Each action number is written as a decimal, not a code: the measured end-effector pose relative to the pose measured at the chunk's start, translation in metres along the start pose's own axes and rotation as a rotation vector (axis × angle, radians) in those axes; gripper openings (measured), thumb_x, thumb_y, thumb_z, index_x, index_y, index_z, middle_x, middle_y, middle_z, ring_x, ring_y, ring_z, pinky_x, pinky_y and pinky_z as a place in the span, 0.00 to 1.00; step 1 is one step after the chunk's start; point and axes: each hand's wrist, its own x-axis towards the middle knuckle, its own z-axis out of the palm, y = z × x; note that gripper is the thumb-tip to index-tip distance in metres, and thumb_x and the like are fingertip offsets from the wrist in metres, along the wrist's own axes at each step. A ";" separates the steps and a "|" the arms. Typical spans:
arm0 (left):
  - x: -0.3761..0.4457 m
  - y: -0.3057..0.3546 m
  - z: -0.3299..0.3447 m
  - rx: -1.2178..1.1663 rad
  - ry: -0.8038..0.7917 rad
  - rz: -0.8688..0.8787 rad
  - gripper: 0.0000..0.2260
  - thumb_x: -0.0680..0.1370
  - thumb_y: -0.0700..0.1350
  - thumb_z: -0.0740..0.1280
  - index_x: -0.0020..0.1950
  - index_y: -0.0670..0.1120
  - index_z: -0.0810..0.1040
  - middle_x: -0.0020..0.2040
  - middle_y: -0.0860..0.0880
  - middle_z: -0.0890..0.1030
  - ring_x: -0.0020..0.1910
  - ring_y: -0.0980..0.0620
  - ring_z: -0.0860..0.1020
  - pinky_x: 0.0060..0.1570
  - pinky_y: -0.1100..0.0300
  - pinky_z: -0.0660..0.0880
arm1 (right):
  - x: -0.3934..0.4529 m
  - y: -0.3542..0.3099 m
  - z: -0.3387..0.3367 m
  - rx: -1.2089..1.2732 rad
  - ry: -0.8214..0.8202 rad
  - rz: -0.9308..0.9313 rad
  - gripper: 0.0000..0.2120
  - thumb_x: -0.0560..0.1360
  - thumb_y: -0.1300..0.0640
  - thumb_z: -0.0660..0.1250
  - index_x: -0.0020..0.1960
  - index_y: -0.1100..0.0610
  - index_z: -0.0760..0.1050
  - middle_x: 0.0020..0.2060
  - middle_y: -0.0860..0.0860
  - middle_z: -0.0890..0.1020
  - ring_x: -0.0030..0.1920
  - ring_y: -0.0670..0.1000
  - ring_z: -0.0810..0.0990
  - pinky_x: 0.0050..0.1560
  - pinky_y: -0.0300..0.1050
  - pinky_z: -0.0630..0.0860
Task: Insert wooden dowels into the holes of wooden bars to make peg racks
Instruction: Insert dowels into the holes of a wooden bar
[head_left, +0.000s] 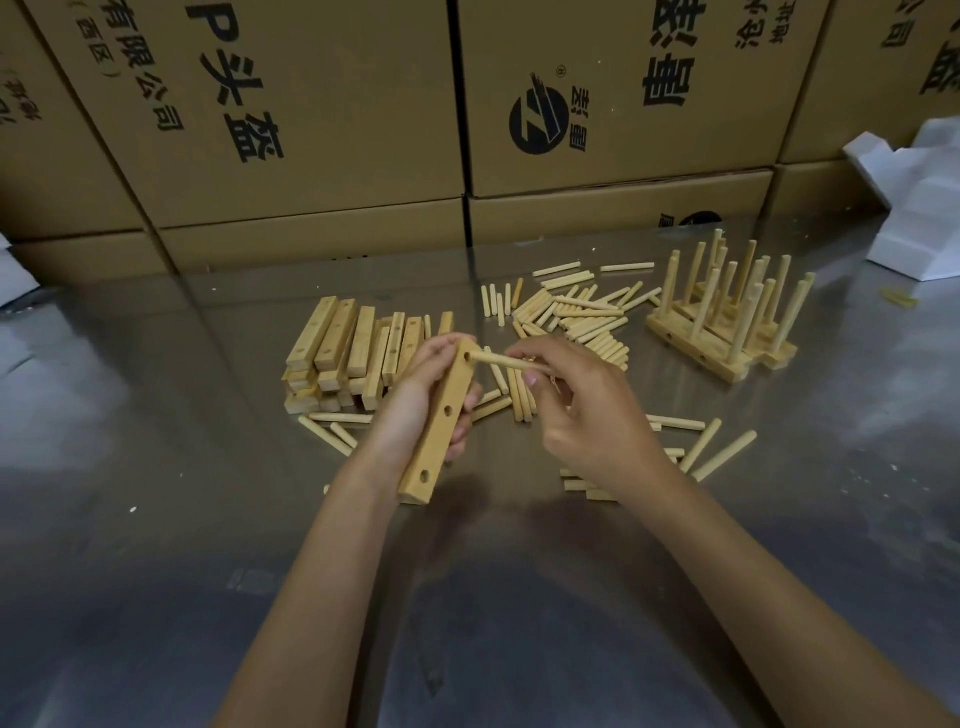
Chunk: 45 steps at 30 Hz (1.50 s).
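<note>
Head view: left hand (415, 400) wraps a wooden bar (441, 421) held above the steel table (156, 467); right hand (576, 410) pinches a dowel (506, 360), tip at the top hole. Light, stiff wood, likely snug; best gripped mid-shaft. Finished racks (727, 317) stand far right.

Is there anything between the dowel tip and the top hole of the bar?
Nothing visible. The dowel in the right hand already meets the top hole of the bar held by the left hand.
</note>
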 end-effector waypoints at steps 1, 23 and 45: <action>0.000 0.000 0.002 0.035 -0.010 0.003 0.10 0.86 0.51 0.55 0.61 0.52 0.74 0.33 0.46 0.73 0.23 0.52 0.68 0.21 0.63 0.65 | 0.000 0.000 0.000 -0.013 0.020 -0.015 0.11 0.79 0.63 0.63 0.58 0.55 0.78 0.42 0.39 0.74 0.42 0.39 0.72 0.42 0.33 0.64; -0.005 -0.004 0.024 0.293 0.016 0.160 0.12 0.86 0.51 0.55 0.62 0.58 0.77 0.33 0.49 0.71 0.27 0.54 0.68 0.25 0.62 0.65 | 0.000 0.001 -0.007 0.016 0.067 0.041 0.09 0.78 0.64 0.67 0.52 0.58 0.85 0.35 0.49 0.78 0.35 0.43 0.71 0.36 0.35 0.64; 0.001 -0.002 0.004 -0.148 0.487 -0.157 0.17 0.84 0.54 0.59 0.55 0.43 0.81 0.30 0.50 0.75 0.23 0.56 0.69 0.21 0.65 0.67 | 0.005 0.058 -0.048 -0.108 -0.549 0.505 0.05 0.72 0.57 0.74 0.46 0.49 0.83 0.44 0.48 0.81 0.42 0.43 0.76 0.37 0.27 0.71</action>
